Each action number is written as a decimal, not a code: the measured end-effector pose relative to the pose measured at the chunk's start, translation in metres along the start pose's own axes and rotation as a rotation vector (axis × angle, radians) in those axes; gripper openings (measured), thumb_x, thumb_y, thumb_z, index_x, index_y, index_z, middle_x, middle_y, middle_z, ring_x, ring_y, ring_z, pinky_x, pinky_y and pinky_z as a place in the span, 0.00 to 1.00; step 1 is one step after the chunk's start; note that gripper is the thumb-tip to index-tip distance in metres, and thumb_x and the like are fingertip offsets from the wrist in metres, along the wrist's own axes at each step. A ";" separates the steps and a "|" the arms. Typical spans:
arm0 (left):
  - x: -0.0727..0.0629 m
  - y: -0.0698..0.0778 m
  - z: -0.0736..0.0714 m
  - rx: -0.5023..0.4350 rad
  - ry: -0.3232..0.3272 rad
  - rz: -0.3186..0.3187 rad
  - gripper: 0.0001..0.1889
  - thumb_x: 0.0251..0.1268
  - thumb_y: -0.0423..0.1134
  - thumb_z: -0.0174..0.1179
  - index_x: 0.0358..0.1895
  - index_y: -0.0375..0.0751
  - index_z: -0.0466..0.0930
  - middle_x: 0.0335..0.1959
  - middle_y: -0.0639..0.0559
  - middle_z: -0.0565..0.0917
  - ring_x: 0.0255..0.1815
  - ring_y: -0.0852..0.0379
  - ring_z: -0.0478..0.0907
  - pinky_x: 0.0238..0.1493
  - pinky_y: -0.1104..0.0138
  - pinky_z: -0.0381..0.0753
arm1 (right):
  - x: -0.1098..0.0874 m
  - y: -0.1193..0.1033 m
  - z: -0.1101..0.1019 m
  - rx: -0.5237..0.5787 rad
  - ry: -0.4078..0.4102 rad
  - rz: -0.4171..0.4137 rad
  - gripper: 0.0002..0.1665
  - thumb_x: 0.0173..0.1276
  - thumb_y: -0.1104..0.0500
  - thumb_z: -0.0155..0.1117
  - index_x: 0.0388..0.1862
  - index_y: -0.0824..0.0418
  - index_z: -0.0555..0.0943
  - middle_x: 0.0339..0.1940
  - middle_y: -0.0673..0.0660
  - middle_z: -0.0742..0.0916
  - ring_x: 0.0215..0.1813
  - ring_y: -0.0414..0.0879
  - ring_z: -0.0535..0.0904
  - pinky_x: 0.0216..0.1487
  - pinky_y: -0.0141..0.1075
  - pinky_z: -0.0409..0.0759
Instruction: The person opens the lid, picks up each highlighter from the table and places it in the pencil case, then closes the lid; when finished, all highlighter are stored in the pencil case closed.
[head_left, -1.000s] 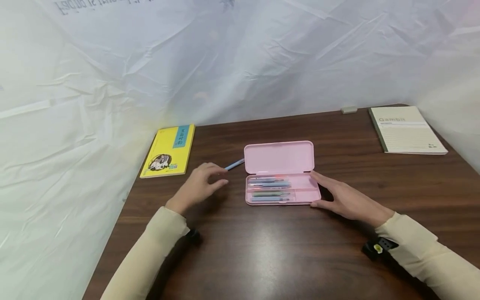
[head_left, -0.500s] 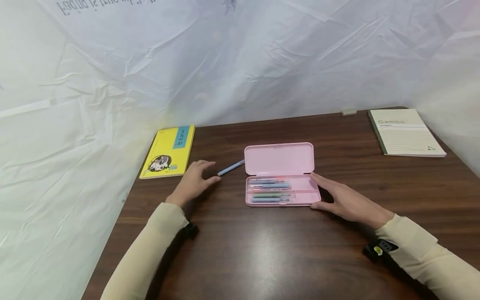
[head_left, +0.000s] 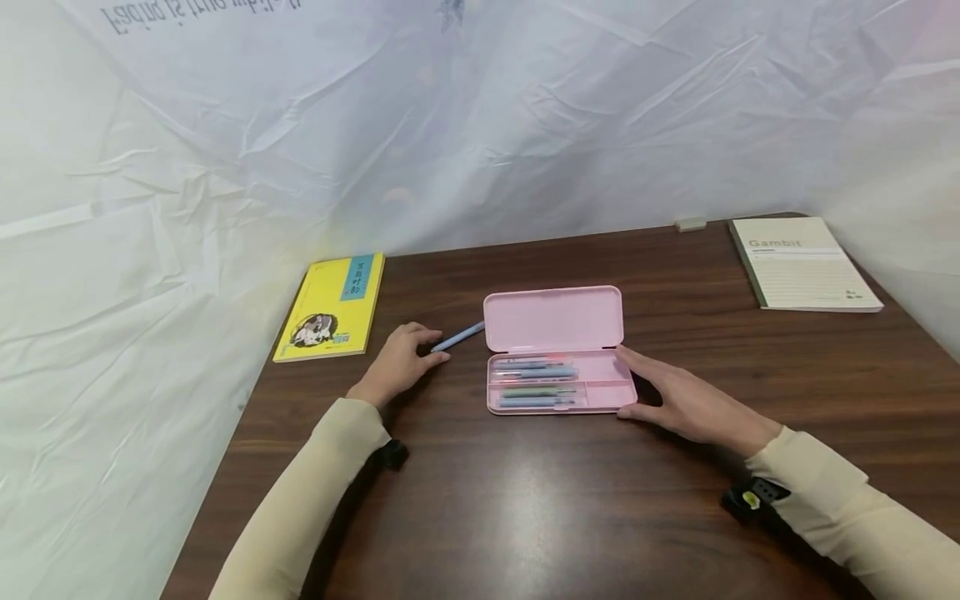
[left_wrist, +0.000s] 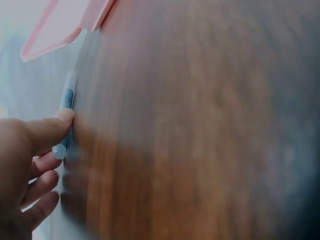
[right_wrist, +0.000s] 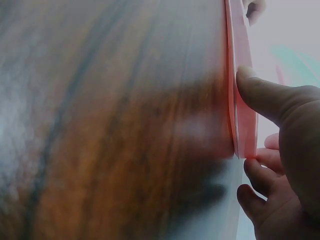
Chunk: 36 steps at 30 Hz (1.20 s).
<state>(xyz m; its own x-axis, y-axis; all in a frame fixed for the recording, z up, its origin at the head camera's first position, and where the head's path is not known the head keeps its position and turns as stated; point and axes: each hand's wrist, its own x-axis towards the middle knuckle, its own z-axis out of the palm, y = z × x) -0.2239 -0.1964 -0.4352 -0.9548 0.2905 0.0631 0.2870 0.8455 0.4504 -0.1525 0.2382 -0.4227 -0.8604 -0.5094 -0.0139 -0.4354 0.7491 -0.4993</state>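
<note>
A light blue pen (head_left: 461, 335) lies slanted on the table, its far end at the lid of the pencil case. My left hand (head_left: 401, 362) has its thumb and index finger on either side of the near end; in the left wrist view the thumb (left_wrist: 47, 131) crosses over the pen (left_wrist: 68, 97). The pink pencil case (head_left: 611, 367) is spread with its lid (head_left: 553, 319) laid back, and several pens (head_left: 536, 373) sit in its compartments. My right hand (head_left: 693, 404) grips its right end, thumb on the front wall in the right wrist view and fingers behind.
A yellow book (head_left: 330, 307) lies at the table's left edge. At the back right is a pale notebook (head_left: 806, 265), with a small whitish block (head_left: 690, 224) beside it near the back edge. White sheeting (head_left: 480, 125) hangs behind the brown table (head_left: 525, 500).
My left hand drew back to the left from the pen, then returned to the right, and its thumb and index finger now straddle the near end. The right hand stays on the pencil case.
</note>
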 end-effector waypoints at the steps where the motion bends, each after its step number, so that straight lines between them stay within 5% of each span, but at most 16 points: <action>1: 0.000 0.000 0.000 -0.004 0.005 0.003 0.24 0.66 0.49 0.67 0.60 0.39 0.82 0.52 0.45 0.80 0.55 0.47 0.74 0.61 0.52 0.73 | 0.000 0.000 0.000 0.000 0.001 -0.003 0.55 0.67 0.35 0.65 0.80 0.63 0.56 0.76 0.67 0.67 0.74 0.62 0.66 0.67 0.58 0.66; 16: -0.004 -0.002 -0.001 -0.027 0.062 -0.045 0.12 0.71 0.43 0.62 0.48 0.41 0.88 0.45 0.48 0.82 0.46 0.50 0.77 0.52 0.56 0.78 | 0.001 0.000 0.002 0.002 0.005 -0.022 0.54 0.67 0.37 0.66 0.80 0.64 0.56 0.76 0.66 0.67 0.74 0.61 0.65 0.68 0.57 0.66; 25: -0.017 -0.005 -0.035 -0.102 0.178 -0.046 0.12 0.71 0.44 0.63 0.49 0.41 0.87 0.45 0.48 0.81 0.45 0.51 0.76 0.48 0.54 0.79 | 0.000 0.002 0.004 0.016 0.021 -0.052 0.51 0.69 0.39 0.65 0.80 0.62 0.57 0.76 0.65 0.68 0.74 0.59 0.66 0.68 0.56 0.66; 31: -0.024 0.010 -0.056 -0.115 0.254 0.036 0.11 0.69 0.43 0.64 0.49 0.41 0.87 0.44 0.50 0.81 0.45 0.52 0.77 0.48 0.54 0.80 | 0.001 0.002 0.003 0.000 0.029 -0.059 0.51 0.68 0.39 0.66 0.79 0.63 0.58 0.75 0.65 0.69 0.73 0.59 0.67 0.67 0.56 0.67; 36: -0.027 0.037 -0.058 -0.089 0.229 0.159 0.11 0.67 0.42 0.67 0.48 0.42 0.87 0.43 0.52 0.81 0.47 0.54 0.76 0.49 0.57 0.78 | 0.000 0.002 0.002 0.009 0.020 -0.047 0.52 0.68 0.38 0.65 0.80 0.63 0.57 0.76 0.65 0.68 0.74 0.59 0.66 0.67 0.57 0.66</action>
<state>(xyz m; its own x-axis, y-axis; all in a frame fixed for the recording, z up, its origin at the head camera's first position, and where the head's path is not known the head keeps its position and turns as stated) -0.1924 -0.1987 -0.3688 -0.8941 0.2988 0.3336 0.4358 0.7522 0.4942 -0.1527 0.2387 -0.4253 -0.8440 -0.5357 0.0272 -0.4735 0.7203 -0.5070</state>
